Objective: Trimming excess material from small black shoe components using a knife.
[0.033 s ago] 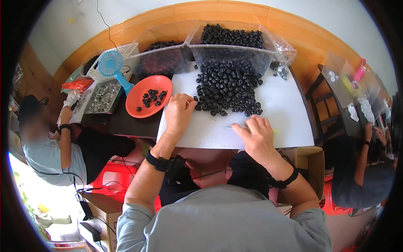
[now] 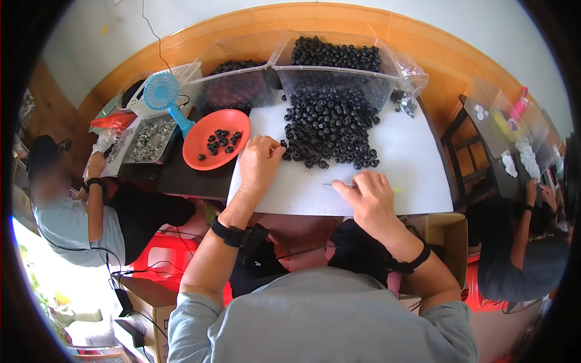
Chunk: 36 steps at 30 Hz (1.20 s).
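- Glossy black round beads with center holes (image 2: 330,136) are heaped at upper center, too many to count.
- Two clear plastic bins (image 2: 339,70) and one orange-red round plate (image 2: 198,136), upper left, hold more.
- Left hand (image 2: 260,164), center: fingers bent beside a bead; cannot tell if gripping.
- Right hand (image 2: 370,196) grips one slim pointed tool (image 2: 331,184).
- White tabletop (image 2: 417,169) shows between heap and front edge, and right of the heap.

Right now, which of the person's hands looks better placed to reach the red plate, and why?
Probably the left hand: it is close beside the red plate, whereas the right hand is farther off, over the white work surface, and seems to hold a thin tool.
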Available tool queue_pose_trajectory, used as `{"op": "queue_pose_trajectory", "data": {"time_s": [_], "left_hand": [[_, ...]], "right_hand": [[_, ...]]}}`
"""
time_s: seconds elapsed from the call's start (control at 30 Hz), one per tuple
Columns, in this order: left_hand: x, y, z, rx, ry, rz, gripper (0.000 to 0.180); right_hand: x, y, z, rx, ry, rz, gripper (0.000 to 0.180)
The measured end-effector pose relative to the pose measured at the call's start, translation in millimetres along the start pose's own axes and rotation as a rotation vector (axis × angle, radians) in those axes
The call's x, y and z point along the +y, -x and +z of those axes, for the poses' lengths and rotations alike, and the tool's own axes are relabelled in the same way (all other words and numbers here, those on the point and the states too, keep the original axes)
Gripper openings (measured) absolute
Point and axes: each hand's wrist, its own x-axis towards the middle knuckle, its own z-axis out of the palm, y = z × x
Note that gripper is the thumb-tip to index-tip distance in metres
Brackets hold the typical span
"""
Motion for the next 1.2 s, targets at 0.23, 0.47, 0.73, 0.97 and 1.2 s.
{"op": "queue_pose_trajectory", "data": {"time_s": [0.23, 0.47, 0.73, 0.97, 1.2], "left_hand": [[1, 12, -2, 0.086, -0.016, 0.052, 0.005], [2, 24, -10, 0.15, -0.116, 0.152, 0.006], [-12, 29, -17, 0.163, -0.17, 0.174, 0.003], [4, 30, -29, 0.076, -0.342, 0.231, 0.004], [-10, 27, -28, 0.02, -0.438, 0.227, 0.007]], "right_hand": [[2, 4, -13, -0.076, 0.009, -0.042, 0.033], [4, -10, -20, -0.094, -0.109, 0.098, 0.019], [17, -12, -21, -0.181, -0.028, 0.195, 0.013], [-4, -15, -13, -0.188, -0.076, 0.176, 0.022], [23, -13, -16, -0.187, -0.066, 0.32, 0.02]]}}
